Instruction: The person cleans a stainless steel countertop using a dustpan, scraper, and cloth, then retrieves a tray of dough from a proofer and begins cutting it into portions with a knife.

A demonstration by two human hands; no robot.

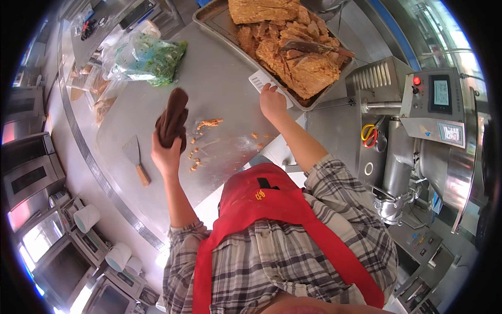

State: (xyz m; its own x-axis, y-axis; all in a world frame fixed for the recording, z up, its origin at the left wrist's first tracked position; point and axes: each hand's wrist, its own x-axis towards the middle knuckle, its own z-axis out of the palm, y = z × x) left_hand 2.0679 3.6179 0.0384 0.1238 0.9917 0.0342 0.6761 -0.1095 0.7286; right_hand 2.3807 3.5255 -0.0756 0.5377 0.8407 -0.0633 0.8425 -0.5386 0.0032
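My left hand grips a bunched dark brown cloth above the steel table. My right hand has its fingers closed on a white slotted plastic piece beside the near rim of a metal tray. Large orange-brown slabs and broken pieces of a crusted food are heaped in that tray. A dark flat blade rests across the heap. Between my hands, orange crumbs are scattered on the tabletop. A wooden-handled scraper lies left of my left hand.
A clear plastic bag of chopped greens sits at the table's far left. To the right stands a steel machine with a control panel; scissors with red and yellow handles are near it. White buckets stand at lower left.
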